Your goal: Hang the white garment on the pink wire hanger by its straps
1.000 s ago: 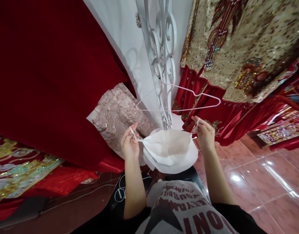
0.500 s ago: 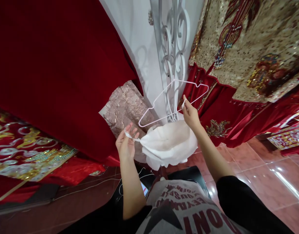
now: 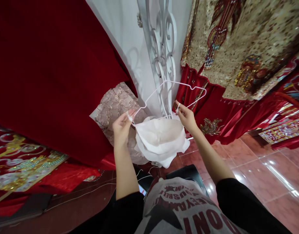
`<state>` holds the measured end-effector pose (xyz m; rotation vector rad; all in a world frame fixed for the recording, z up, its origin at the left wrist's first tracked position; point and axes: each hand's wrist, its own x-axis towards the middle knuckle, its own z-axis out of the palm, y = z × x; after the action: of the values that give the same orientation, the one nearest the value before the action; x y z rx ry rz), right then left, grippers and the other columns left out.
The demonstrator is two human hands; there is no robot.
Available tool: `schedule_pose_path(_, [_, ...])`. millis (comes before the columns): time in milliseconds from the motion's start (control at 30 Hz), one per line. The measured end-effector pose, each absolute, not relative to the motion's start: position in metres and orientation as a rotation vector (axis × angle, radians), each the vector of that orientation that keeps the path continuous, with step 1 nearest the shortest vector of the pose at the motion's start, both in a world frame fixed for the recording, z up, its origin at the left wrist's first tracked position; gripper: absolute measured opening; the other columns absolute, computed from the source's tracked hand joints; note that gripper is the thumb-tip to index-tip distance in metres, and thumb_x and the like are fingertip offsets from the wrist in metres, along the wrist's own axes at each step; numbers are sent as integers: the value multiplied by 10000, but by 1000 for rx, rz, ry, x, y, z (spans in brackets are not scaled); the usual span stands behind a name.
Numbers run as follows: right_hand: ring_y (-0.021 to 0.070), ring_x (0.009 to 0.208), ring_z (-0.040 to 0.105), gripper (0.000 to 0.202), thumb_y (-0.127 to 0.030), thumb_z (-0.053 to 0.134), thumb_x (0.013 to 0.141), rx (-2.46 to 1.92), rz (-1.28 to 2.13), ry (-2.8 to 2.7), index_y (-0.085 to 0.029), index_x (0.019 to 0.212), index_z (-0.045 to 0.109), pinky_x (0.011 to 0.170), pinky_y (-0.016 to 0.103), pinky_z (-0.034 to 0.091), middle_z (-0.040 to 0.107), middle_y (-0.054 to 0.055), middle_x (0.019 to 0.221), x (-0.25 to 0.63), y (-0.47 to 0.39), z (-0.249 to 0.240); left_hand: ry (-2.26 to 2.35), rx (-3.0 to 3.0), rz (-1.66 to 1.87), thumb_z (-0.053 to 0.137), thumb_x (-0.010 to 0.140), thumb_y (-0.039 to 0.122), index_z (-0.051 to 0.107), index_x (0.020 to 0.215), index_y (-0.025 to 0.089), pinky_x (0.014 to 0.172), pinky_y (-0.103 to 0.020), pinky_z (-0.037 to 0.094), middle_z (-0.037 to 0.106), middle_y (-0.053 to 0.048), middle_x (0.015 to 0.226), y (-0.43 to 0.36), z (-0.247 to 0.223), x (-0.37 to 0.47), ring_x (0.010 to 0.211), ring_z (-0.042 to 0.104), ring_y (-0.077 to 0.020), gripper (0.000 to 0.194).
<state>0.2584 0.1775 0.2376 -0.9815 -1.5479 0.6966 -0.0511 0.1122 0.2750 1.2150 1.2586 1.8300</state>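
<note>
**Left strap reaches the hanger's end**

Half a second ago the left hand (image 3: 121,128) was apart from the pink hanger (image 3: 166,81); now it is at the hanger's left corner. Its grip is narrow around a white strap (image 3: 129,117). The right grip (image 3: 187,118) pinches the opposite strap (image 3: 178,108) by the lower bar. The white garment (image 3: 161,138) sags between the hands, opening upward. The hanger's long axis runs crosswise, its right end higher in view, its hook toward the white scrollwork (image 3: 146,32).
</note>
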Motion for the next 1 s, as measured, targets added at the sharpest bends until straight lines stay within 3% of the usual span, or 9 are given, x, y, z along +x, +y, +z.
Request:
schedule_pose_path(200, [160,779,579,615,-388,601,985,-969,704,-1524,-164,1554,664,721,289,548,653,32,857,258,181,236,1188,1451,1655,965,780,519,860,1177,180,1213,-558,553,803,-172,1331,99,312,-56,1265,769,-367,533])
schedule_pose_path(400, [172,794,590,576,-416,607,964,-973,748,-1502,-189,1482,718,667,283,519,643,35,850,250,183,228,1254,1538,1420,1031,665,499,835,1239,181,1203,-575,555,761,-192,1416,84,310,-75,1322,734,-391,685])
schedule_pose_path(533, [171,781,579,539,-428,602,962,-974,786,-1521,-193,1425,751,665,286,526,678,35,827,238,180,227,1283,1601,1461,1005,674,482,810,1281,176,1156,-528,588,762,-162,1423,103,313,-58,1296,741,-367,707])
schedule_pose_path(633, [173,776,597,533,-431,599,965,-973,812,-1524,-181,1408,757,658,286,534,710,44,831,234,176,227,1338,1689,1465,920,766,397,828,1222,187,1057,-461,629,825,-115,1250,119,324,-43,1136,785,-314,510])
schedule_pose_path(733, [177,781,619,541,-428,605,972,-1005,801,-1511,-172,1425,750,635,281,535,744,59,872,233,172,228,1458,1832,1408,738,889,306,850,1008,194,861,-374,625,830,-71,956,130,337,-32,888,771,-256,198])
schedule_pose_path(867, [181,797,661,549,-423,641,983,-1038,811,-1514,-224,1488,722,636,294,581,817,96,1110,239,168,233,1570,2042,1326,668,934,337,749,756,206,655,-314,470,685,-12,670,135,342,-26,648,618,-190,236])
schedule_pose_path(1000, [255,980,757,569,-492,695,964,-1044,723,-1374,-228,1465,749,774,390,675,778,138,1374,262,167,239,1574,2155,1269,631,980,407,665,705,222,626,-321,401,627,0,600,139,341,-31,594,552,-180,333])
